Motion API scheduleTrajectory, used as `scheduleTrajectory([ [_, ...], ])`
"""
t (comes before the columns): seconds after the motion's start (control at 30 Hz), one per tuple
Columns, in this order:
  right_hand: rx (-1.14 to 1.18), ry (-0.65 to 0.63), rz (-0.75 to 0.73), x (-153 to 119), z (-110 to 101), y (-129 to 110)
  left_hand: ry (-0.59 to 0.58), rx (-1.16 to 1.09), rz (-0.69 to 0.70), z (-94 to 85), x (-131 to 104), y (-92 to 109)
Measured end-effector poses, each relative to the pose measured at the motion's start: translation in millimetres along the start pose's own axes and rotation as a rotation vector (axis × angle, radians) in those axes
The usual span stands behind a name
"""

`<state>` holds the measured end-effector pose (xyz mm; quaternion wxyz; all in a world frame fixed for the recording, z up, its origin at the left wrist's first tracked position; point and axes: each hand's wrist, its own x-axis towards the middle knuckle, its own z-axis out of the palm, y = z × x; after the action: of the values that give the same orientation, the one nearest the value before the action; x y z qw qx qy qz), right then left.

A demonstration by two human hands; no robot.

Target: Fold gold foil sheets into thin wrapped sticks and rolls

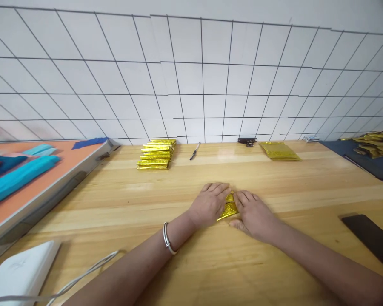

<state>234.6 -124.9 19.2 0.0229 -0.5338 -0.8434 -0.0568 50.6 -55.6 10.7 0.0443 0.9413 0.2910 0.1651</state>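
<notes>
A small folded piece of shiny gold foil (229, 209) lies flat on the wooden table, partly covered by both hands. My left hand (209, 205) rests palm down over its left side, fingers laid out flat and close together. From the right, my right hand (254, 216) presses on the foil's other side with outstretched fingers, its thumb spread away toward me. Under the fingers, the foil's edges are hidden. Farther back stands a stack of folded gold foil strips (156, 155), and a flat gold foil packet (279, 151) lies to the right.
A pen (195, 151) and a black clip-like object (247, 141) lie near the tiled wall. At left are an orange board (79, 154) with blue cloth and a white device (22, 270) with a cable. A dark flat object (370, 238) lies right; more gold foil (375, 143) is beyond.
</notes>
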Motion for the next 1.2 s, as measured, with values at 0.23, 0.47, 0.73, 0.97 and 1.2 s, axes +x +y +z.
scheduleTrajectory([
  [0.23,0.071,0.06,0.017,-8.5,9.8,5.8,0.031,-0.002,-0.093,-23.5,-51.0,4.9],
  [0.47,0.17,0.084,-0.028,-16.6,15.1,18.9,-0.13,0.011,-0.136,-18.4,-94.9,22.3],
  [0.73,0.103,-0.024,-0.139,-29.1,13.0,21.4,-0.188,-0.024,-0.093,-23.9,-88.9,9.7],
  [0.97,0.205,-0.045,-0.206,-14.1,8.3,35.1,-0.169,-0.106,-0.069,-24.6,-84.9,-0.1],
  [1.2,0.448,0.024,-0.298,2.6,13.8,50.0,-0.099,-0.136,-0.054,-26.5,-82.3,0.7],
])
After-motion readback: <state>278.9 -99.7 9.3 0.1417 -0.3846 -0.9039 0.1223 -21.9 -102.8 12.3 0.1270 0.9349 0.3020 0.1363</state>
